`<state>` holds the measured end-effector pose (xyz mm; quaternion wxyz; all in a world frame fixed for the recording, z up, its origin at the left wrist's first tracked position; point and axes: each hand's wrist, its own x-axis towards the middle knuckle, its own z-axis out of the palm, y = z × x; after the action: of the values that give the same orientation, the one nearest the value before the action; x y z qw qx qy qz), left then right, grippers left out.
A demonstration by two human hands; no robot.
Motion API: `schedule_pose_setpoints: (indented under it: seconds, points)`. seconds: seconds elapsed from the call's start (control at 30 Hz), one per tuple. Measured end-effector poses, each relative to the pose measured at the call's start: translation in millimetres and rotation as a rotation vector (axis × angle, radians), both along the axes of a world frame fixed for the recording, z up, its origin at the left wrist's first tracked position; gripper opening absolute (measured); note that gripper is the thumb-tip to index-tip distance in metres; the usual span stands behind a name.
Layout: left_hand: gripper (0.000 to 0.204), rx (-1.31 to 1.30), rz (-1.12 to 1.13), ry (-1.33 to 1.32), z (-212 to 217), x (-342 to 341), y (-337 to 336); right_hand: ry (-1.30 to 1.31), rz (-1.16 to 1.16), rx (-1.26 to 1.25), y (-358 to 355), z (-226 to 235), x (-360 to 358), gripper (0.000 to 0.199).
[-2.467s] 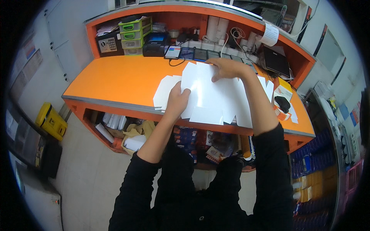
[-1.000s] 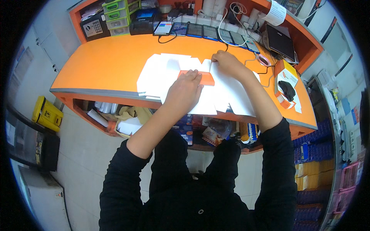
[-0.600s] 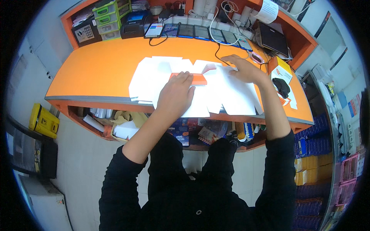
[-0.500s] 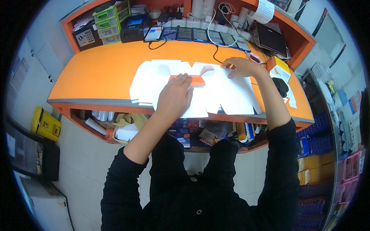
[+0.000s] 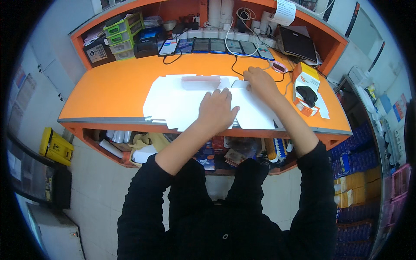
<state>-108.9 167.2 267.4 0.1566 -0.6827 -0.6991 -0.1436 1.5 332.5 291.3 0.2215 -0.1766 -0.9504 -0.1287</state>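
Hands down on the paper, both of them. Your left hand [image 5: 218,109] lies flat, fingers spread, palm pressing on the white sheets [image 5: 182,102] near the front edge of the orange desk [image 5: 108,89]; that grip is wide apart and clamped on nothing, just bearing down. Your right hand [image 5: 260,83] sits farther back and to the right, knuckles bent, fingertips on the far edge of the same spread of sheets; whether that grip pinches a sheet or only rests on it, you cannot tell from here. The sheets overlap in a loose fan across the middle of the desk, the near ones reaching right to the front edge. A pale pinkish strip [image 5: 201,82] lies on the far part of the paper, left of your right hand. Off to the right, a black mouse [image 5: 307,94] rests on a small orange and white box [image 5: 305,77]. Along the far side runs a row of phones [image 5: 216,45] with cables, and a black printer [image 5: 146,45] at the far left.
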Motion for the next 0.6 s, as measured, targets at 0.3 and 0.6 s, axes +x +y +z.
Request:
schedule_pose_setpoints:
  seconds: [0.3,0.6]
  points:
    - [0.045,0.020,-0.122,-0.162,-5,15,31,-0.081,0.033,-0.270,-15,-21,50,0.032]
    - [0.044,0.033,-0.075,-0.110,-19,26,37,-0.098,-0.298,-0.352,23,9,53,0.025]
